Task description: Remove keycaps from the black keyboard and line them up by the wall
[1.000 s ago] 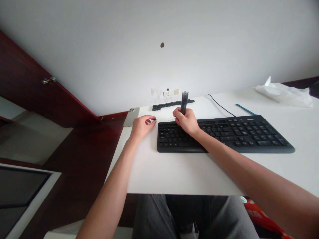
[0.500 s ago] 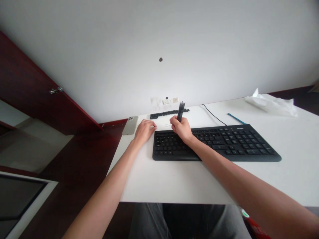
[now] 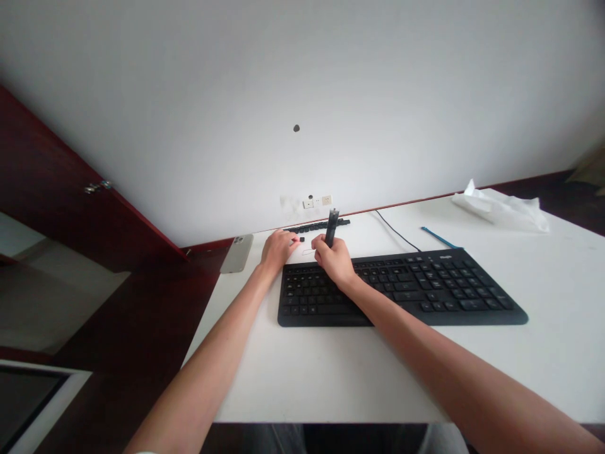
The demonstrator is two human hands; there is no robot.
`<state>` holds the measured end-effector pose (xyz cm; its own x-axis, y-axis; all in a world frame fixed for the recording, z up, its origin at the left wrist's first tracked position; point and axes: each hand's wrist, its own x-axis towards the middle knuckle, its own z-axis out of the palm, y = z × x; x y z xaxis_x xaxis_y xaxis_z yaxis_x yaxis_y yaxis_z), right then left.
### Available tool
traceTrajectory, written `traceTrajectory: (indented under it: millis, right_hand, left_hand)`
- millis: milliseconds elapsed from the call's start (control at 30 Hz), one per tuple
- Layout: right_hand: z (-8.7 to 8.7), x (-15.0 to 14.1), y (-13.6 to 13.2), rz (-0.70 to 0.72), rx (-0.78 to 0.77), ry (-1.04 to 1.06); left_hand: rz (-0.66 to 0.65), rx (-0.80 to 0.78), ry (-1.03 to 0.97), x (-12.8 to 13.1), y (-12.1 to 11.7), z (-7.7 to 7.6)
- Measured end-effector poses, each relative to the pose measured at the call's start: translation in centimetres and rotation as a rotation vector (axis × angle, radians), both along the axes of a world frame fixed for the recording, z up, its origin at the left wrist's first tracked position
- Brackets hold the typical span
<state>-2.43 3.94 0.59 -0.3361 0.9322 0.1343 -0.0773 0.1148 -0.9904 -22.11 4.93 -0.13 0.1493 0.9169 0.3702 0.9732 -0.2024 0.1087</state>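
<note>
My left hand is at the far left corner of the keyboard, thumb and fingers pinched on a small black keycap that shows at the fingertips. My right hand is over the left part of the black keyboard, wrapped round the dark handle of a keycap puller. Thin wire loops stick out from below that fist toward the left. Behind both hands, a row of loose black keycaps lies along the wall; my left hand covers part of its left end.
A phone lies face down by the table's left edge. Toward the back right are a blue stick-like tool, the keyboard's cable and a crumpled white plastic bag. The wall with sockets borders the white table.
My left hand has moved slightly toward the keycap row, and the keycap at its fingertips now shows more clearly. My right hand keeps its grip. The whole view has shifted a little.
</note>
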Motion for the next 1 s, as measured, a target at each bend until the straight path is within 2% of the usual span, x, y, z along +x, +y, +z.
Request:
traceTrajectory:
  millis: [100, 267, 433, 567, 800, 900, 1000]
  right_hand:
    - [-0.1, -0.1, 0.0, -0.073, -0.019, 0.043]
    - [0.2, -0.1, 0.0, -0.091, -0.035, 0.047]
    - [0.3, -0.1, -0.1, -0.092, -0.094, 0.118]
    - [0.2, -0.2, 0.0, -0.078, -0.095, 0.132]
    - [0.1, -0.2, 0.0, -0.071, -0.122, 0.165]
    - [0.2, -0.2, 0.0, -0.073, -0.126, 0.173]
    - [0.3, -0.3, -0.1, -0.082, -0.13, 0.192]
  left_hand:
    - [0.001, 0.029, 0.001, -0.1, 0.0, 0.1]
    - [-0.017, 0.118, -0.037, -0.4, 0.2, 0.0]
    - [-0.14, 0.051, -0.024, -0.3, 1.0, -0.3]
    - [-0.188, 0.009, -0.033, -0.5, 1.4, -0.6]
    - [-0.124, 0.024, -0.065, -1.0, 1.1, -0.6]
    - [-0.108, 0.086, -0.097, -1.5, 0.5, 0.0]
    - [-0.025, 0.176, -0.118, -2.6, -0.2, 0.6]
